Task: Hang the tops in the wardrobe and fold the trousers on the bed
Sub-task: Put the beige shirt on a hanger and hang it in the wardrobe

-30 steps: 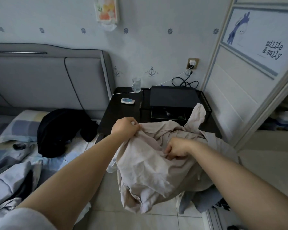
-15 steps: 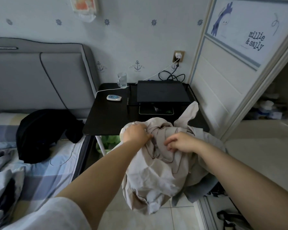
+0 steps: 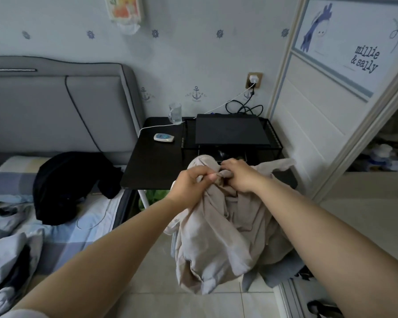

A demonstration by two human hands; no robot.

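Two hands meet at the top of a beige garment (image 3: pixel 218 239), held in the air over the tiled floor (image 3: pixel 147 283). The left hand (image 3: pixel 191 185) has its fingers curled round a bunched fold, thumb pressed against the fabric. The right hand (image 3: pixel 238 175), just beside it and nearly touching, has its fingers curled down into the cloth at the same gathered point. Whether this garment is a top or a pair of trousers cannot be told.

Below the grip the beige fabric hangs in crumpled folds; one loose end trails out to the right of the hands. Lower still, behind the hanging cloth, a grey-blue garment (image 3: pixel 278 269) shows on the floor.

Just beyond the hands stands a black bedside table (image 3: pixel 152 166). On it, farther from the grip, lie a small white device (image 3: pixel 163 137), a clear glass (image 3: pixel 175 113) and a black wire rack (image 3: pixel 274 136) carrying a flat black box (image 3: pixel 230 130).

To the left of the grip, well apart, a black garment (image 3: pixel 67 187) lies heaped on the bed (image 3: pixel 74 235), near a checked pillow (image 3: pixel 12 177) and the grey headboard (image 3: pixel 55 111).

To the right of the grip stands the white wardrobe door (image 3: pixel 313 125); beside it the wardrobe is open.
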